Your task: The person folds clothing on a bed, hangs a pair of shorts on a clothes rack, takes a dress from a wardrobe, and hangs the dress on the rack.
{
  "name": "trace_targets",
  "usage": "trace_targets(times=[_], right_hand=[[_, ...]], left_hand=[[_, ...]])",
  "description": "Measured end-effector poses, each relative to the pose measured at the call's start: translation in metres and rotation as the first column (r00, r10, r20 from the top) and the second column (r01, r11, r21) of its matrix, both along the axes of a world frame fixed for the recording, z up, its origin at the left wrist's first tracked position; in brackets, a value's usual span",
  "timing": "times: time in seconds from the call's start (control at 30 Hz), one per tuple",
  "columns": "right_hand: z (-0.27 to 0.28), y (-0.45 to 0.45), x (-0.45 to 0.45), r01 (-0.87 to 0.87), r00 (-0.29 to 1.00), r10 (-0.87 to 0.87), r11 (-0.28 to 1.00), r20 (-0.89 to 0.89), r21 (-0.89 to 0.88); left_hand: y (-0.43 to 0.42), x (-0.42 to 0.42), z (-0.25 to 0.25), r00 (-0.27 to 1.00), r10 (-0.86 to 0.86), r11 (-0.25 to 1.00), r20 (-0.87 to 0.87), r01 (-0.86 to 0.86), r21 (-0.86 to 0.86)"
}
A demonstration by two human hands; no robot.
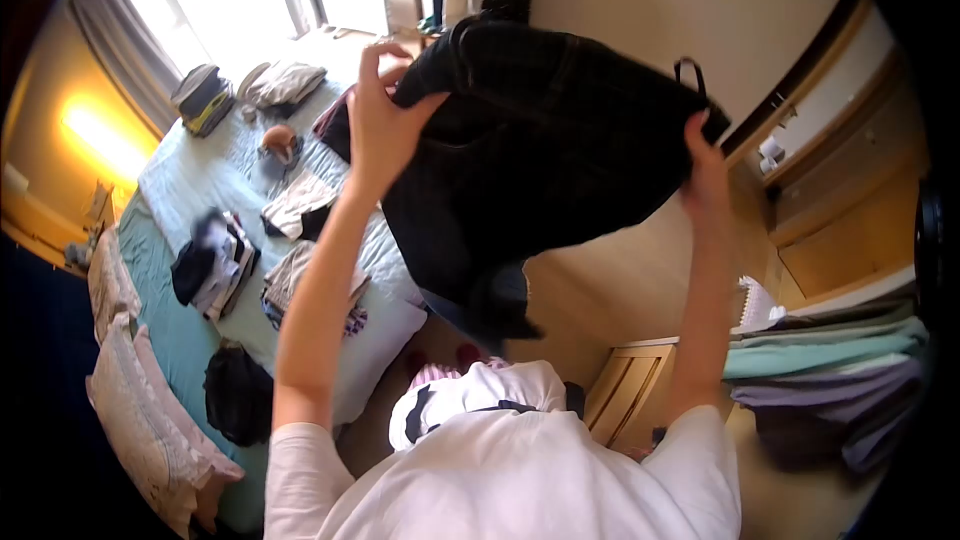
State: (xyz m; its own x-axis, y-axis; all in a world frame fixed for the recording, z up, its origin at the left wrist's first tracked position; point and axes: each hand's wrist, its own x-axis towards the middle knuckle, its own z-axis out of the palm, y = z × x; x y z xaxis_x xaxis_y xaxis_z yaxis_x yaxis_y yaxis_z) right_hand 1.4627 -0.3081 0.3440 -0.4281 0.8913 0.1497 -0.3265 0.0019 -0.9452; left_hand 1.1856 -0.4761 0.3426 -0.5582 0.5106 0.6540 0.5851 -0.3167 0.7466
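Note:
A large dark garment [550,140], nearly black with visible seams, is stretched between my two hands in front of me. My left hand [385,125] pinches its left top corner between thumb and fingers. At the opposite end, my right hand [705,165] grips the edge near a small dark loop [690,72]. The lower part of the cloth hangs down in folds towards my waist, and a bluish section shows near the bottom.
On the left, a bed [160,180] bears several piles of clothes [215,265], a black bag-like item [238,395] and pillows [150,430]. Folded clothes [830,370] hang or lie at the right, beside a wooden cabinet [632,385]. A bright window [210,0] is behind the bed.

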Motion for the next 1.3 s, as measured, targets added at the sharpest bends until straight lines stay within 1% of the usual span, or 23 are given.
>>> trace_targets(times=[0.1,0.17,0.23,0.3,0.33,0.37,0.4,0.43,0.47,0.5,0.57,0.63,0.73,0.8,0.83,0.9,0.93,1.0,1.1,1.13,1.2,1.27,1.3], right_hand=[[0.05,0.034,0.017,0.161,0.936,-0.272,0.895,0.223,0.416],[0.074,0.056,0.03,0.13,0.936,-0.263,0.878,0.236,0.461],[0.086,0.072,0.041,0.129,0.933,-0.273,0.862,0.233,0.49],[0.084,0.089,0.052,0.201,0.928,-0.332,0.828,0.169,0.523],[0.083,0.094,0.054,0.275,0.918,-0.376,0.833,0.127,0.48],[0.081,0.098,0.055,0.294,0.909,-0.399,0.822,0.123,0.488],[0.079,0.1,0.056,0.355,0.691,-0.679,0.617,0.247,0.702],[0.077,0.1,0.057,0.285,0.381,-0.887,0.381,0.261,0.879],[0.073,0.101,0.054,0.236,0.248,-0.947,0.263,0.204,0.935],[0.069,0.098,0.047,0.225,0.291,-0.938,0.259,0.189,0.939],[0.066,0.09,0.033,0.22,0.441,-0.875,0.323,0.202,0.92],[0.057,0.087,0.022,0.233,0.587,-0.775,0.438,0.233,0.868],[0.044,0.1,0.005,0.246,0.821,-0.523,0.685,0.227,0.686],[0.036,0.093,0.002,0.194,0.94,-0.307,0.841,0.149,0.506],[0.031,0.087,0.002,0.145,0.975,-0.202,0.895,0.093,0.422],[0.023,0.071,-0.001,0.01,1.0,-0.008,0.96,-0.007,0.278],[0.017,0.065,-0.002,-0.056,0.997,0.067,0.972,-0.043,0.228],[0.008,0.056,-0.003,-0.156,0.981,0.174,0.973,-0.09,0.172],[0.001,0.052,0.008,-0.189,0.981,0.195,0.962,-0.009,0.199],[0.037,0.024,0.022,-0.196,0.935,0.164,0.978,0.315,0.072],[0.018,0.051,0.054,-0.219,0.918,0.093,0.929,0.385,0.298],[0.029,0.0,0.077,0.212,0.874,-0.377,0.863,0.307,0.459],[0.02,-0.023,0.079,0.197,0.879,-0.365,0.864,0.307,0.463]], left_hand=[[0.022,0.005,0.048,0.916,0.082,0.995,-0.394,-0.099,-0.025],[0.034,0.007,0.071,0.964,0.044,0.987,-0.263,-0.083,-0.139],[0.05,0.013,0.074,0.974,0.024,0.998,-0.223,-0.037,-0.058],[0.048,0.04,0.074,0.966,-0.254,0.967,0.043,0.254,-0.008],[0.05,0.052,0.064,0.947,-0.295,0.935,0.125,0.313,-0.169],[0.033,0.093,0.067,0.923,-0.352,0.926,-0.154,0.319,-0.2],[0.02,0.13,0.066,0.772,-0.44,0.871,-0.459,0.49,-0.011],[0.006,0.157,0.072,0.55,-0.714,0.672,-0.434,0.713,-0.202],[0.021,0.174,0.063,0.06,-0.938,0.17,-0.341,0.937,-0.304],[0.032,0.172,0.067,0.048,-0.934,0.16,-0.353,0.943,-0.293],[0.067,0.156,0.085,0.439,-0.8,0.536,-0.408,0.829,-0.158],[0.109,0.13,0.102,0.77,-0.412,0.781,-0.488,0.574,0.246],[0.145,0.116,0.091,0.754,-0.44,0.733,-0.487,0.615,0.291],[0.152,0.121,0.089,0.67,-0.365,0.791,-0.647,0.59,0.165],[0.151,0.124,0.089,0.664,-0.364,0.79,-0.653,0.592,0.161],[0.135,0.136,0.093,0.447,-0.381,0.788,-0.809,0.614,-0.031],[0.137,0.134,0.098,0.397,-0.539,0.7,-0.743,0.702,-0.132],[0.137,0.134,0.096,0.419,-0.575,0.722,-0.703,0.664,-0.195],[0.139,0.136,0.09,0.473,-0.504,0.794,-0.723,0.584,-0.171],[0.141,0.135,0.086,0.487,-0.462,0.822,-0.741,0.548,-0.152],[0.148,0.13,0.079,0.503,-0.419,0.853,-0.756,0.504,-0.137],[0.157,0.12,0.078,0.514,-0.327,0.892,-0.793,0.444,-0.08],[0.163,0.115,0.08,0.521,-0.315,0.9,-0.793,0.43,-0.075]])
